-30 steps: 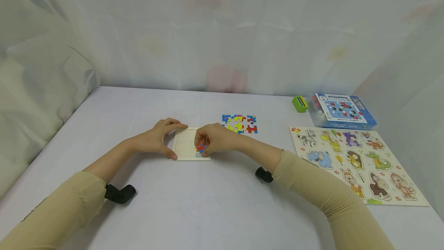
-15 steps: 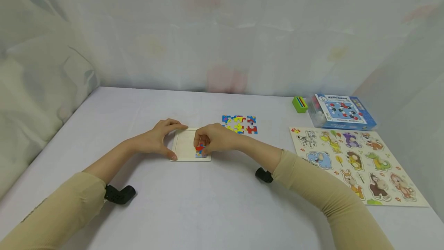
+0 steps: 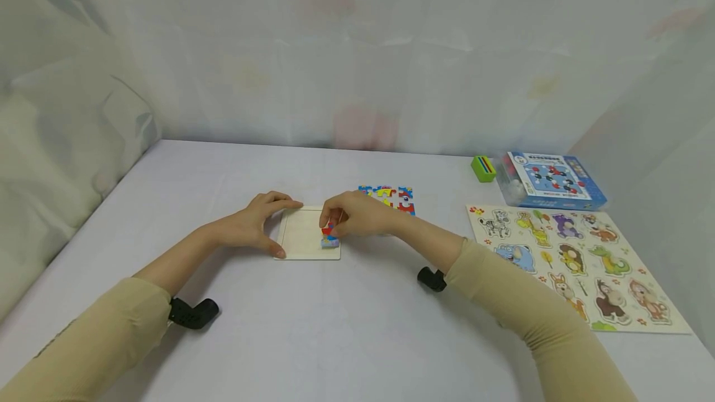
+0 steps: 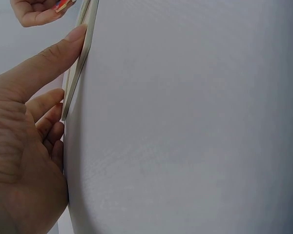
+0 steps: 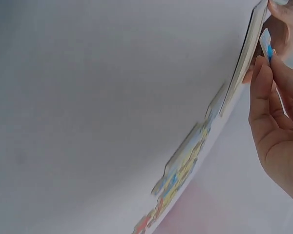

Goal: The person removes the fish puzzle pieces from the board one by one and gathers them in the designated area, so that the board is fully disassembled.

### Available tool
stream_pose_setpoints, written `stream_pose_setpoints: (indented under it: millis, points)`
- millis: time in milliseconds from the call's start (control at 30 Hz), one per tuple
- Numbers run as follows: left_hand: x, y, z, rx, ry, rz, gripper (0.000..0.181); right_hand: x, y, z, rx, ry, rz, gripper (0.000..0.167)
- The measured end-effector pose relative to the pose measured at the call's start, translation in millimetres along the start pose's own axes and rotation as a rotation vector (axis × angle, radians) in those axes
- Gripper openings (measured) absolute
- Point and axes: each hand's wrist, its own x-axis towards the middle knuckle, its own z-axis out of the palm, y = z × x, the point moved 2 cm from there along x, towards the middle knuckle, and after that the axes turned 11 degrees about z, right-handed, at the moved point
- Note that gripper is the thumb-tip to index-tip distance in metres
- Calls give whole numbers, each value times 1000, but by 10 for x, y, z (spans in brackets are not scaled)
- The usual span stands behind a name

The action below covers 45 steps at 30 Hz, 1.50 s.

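Note:
A small light wooden puzzle tray (image 3: 300, 234) lies on the white table. My left hand (image 3: 254, 222) holds it at the left side, thumb on the near corner and index finger at the far edge. My right hand (image 3: 360, 213) pinches a red and blue puzzle piece (image 3: 329, 242) between thumb and fingers over the tray's right part. The piece is tilted, and fingers cover some of it. In the right wrist view, the piece (image 5: 266, 44) is held on edge near the tray (image 5: 244, 61). Several loose puzzle pieces (image 3: 406, 199) lie behind the right hand, partly hidden.
To the right lies a large animal puzzle board (image 3: 536, 241), partly under the right forearm. Behind it stand a blue-and-clear box (image 3: 553, 178) and a small green block (image 3: 483, 168). A curtain (image 3: 357, 48) hangs behind the table.
My right hand has moved a little to the right with the puzzle piece, which is now tilted where it looked flatter before. The left hand and tray have stayed in place.

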Motion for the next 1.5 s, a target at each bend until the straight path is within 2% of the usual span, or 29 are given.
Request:
stream_pose_setpoints:
  millis: [167,900,1133,1500]
  points:
    - [5,4,-2,-1,-7,-9,99,-58,64,-92,-11,16,-2,18]
    - [-5,17,-13,-5,-9,-6,101,-357,520,-472,-15,85,115,14]
    - [0,11,-8,-3,-8,-7,101,-482,663,-575,11,90,178,14]
    - [-2,5,1,3,-7,-8,101,-607,881,-680,-28,95,208,16]
